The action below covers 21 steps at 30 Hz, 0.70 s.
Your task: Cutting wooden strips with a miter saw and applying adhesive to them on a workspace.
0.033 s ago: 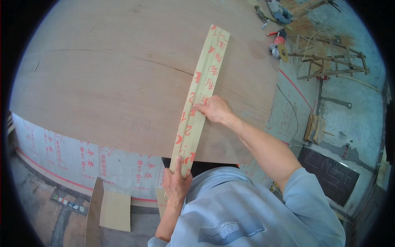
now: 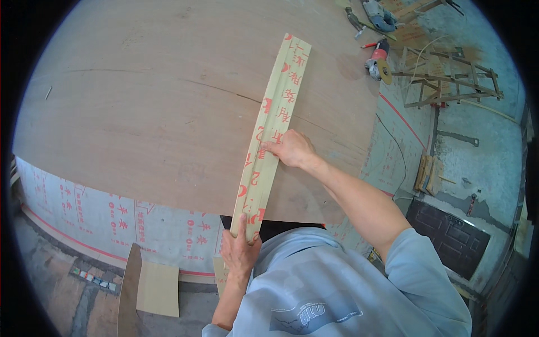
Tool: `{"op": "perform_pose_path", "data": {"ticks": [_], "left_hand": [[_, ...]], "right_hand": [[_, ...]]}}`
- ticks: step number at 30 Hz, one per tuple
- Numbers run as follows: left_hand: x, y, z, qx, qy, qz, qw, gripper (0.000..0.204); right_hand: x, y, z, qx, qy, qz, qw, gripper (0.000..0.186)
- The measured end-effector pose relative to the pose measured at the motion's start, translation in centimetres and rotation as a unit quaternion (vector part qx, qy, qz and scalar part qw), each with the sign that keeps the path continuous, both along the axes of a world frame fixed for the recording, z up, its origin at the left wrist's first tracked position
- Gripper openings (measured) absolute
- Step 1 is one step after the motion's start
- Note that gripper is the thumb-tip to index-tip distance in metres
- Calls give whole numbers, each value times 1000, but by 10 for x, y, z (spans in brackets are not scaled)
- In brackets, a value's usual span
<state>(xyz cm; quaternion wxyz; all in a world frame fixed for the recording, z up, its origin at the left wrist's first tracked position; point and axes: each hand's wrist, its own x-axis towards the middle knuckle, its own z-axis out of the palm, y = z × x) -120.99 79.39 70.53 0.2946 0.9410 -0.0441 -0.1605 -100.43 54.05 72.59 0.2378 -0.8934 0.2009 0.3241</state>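
A long, narrow, pale yellow trim board (image 2: 285,90) with red printing and a lengthwise groove lies at a slant over a wide brown plywood sheet (image 2: 140,112). Its near end juts past the sheet's front edge toward my body. There my left hand (image 2: 241,253) grips that end, thumb stretched along the upper face. About halfway up, my right hand (image 2: 293,149) clasps the board from its right side, with the thumb laid across the groove. The right hand's other fingers are mostly hidden under the hand.
On the plywood's far right lie an angle grinder (image 2: 379,60), a hammer (image 2: 353,21) and a grey-blue power tool (image 2: 379,16). Wooden trestles (image 2: 449,84) stand on the floor beyond. Below left are a board offcut (image 2: 158,289) and a brown panel (image 2: 129,286).
The view has shifted a touch, so the board and the plywood sit slightly farther left in the picture. Both hands keep the same hold.
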Motion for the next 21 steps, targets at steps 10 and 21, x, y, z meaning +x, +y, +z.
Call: {"op": "perform_pose_path", "data": {"ticks": [10,21], "left_hand": [[3,4,0,13,-2,5,1000,96],[9,10,2,7,-21,3,1000,97]], "right_hand": [[14,18,10,-16,43,-64,997,57],[20,27,10,-21,12,-79,997,60]]}}
